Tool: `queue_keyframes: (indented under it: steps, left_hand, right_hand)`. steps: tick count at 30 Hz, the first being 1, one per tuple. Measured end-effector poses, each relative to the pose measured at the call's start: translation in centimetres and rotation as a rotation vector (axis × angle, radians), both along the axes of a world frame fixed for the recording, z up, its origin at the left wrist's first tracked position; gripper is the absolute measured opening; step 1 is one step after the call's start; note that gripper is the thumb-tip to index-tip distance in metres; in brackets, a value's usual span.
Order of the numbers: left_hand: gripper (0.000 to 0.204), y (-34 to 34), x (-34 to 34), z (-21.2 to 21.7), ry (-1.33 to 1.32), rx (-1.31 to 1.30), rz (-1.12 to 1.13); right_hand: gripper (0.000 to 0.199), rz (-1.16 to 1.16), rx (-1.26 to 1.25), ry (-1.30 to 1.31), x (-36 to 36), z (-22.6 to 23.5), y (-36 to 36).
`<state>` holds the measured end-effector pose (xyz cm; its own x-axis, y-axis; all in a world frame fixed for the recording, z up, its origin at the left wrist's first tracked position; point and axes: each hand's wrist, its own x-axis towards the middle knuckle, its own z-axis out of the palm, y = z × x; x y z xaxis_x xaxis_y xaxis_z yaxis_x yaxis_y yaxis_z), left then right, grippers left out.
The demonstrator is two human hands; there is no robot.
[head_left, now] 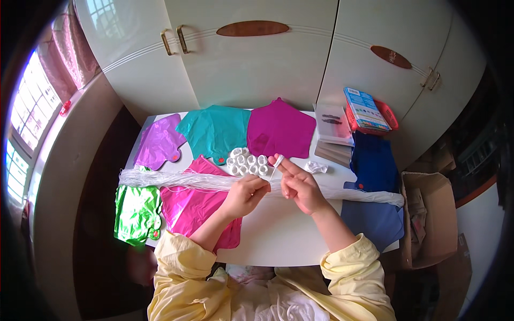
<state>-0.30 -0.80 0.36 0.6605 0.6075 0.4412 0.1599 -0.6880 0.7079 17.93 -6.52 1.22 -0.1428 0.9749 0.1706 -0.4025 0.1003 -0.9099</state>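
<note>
My left hand (246, 196) is closed in a pinch on a white string, just left of the table's middle. Two fingers of my right hand (301, 188) stretch up and forward, with white string (278, 161) wound round them near the tips. Its other fingers are folded in. A short taut length of string (274, 173) runs between the hands. Beneath them a long hank of white strings (176, 180) lies across the table from left to right. Just beyond the hands sit several small white string coils (251, 160), grouped together. Right of them is a crumpled white bundle (316, 167).
Flat foil balloons lie around: purple (159, 142), teal (214, 131), magenta (281, 128), pink (195, 200), green (136, 214) and blue (375, 163). A clear plastic box (333, 125) and a red basket (386, 114) with packets stand back right. A cardboard box (436, 214) is beside the table.
</note>
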Motion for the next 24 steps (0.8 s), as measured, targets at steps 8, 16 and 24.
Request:
queue_keyframes:
  steps: [8, 16, 24]
  left_hand:
    - [0.003, 0.2, -0.5, 0.1, -0.121, -0.087, 0.084]
    - [0.013, 1.0, -1.0, -0.7, -0.103, -0.413, -0.024]
    - [0.014, 0.2, -0.3, -0.4, -0.051, -0.279, -0.117]
  right_hand:
    - [0.02, -0.302, 0.296, -0.852, -1.1, -1.2, 0.1]
    - [0.017, 0.091, 0.029, -0.317, -0.1, -0.5, 0.0]
    - [0.035, -0.068, -0.059, 0.051, 0.4, 0.8, 0.0]
